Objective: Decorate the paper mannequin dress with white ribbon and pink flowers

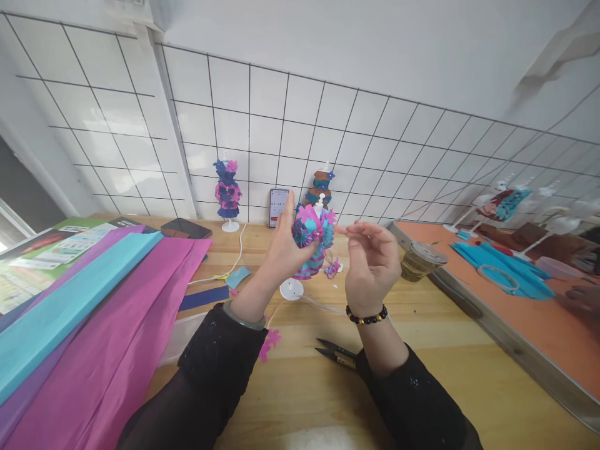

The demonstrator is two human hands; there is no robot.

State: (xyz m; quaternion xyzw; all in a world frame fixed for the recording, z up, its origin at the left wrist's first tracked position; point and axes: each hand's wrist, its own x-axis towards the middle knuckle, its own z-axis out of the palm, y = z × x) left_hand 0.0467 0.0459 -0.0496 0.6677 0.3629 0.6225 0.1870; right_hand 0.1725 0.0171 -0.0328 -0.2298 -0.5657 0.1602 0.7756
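My left hand [282, 245] is wrapped round a small mannequin doll [313, 240] in a turquoise and pink paper dress, which stands on a white round base [291, 289] on the wooden table [304, 387]. My right hand [370, 259] hovers just right of the doll with fingertips pinched together near its pink flowers; what they pinch is too small to make out. A pink paper flower [270, 342] lies by my left wrist. Small scissors [336, 353] lie under my right forearm.
Pink, turquoise and purple paper sheets [89, 331] cover the left of the table. Two more dressed dolls [227, 194] and a phone [278, 207] stand by the grid wall. A round tin [420, 260] sits at the right, beside an orange board [539, 325] with blue paper.
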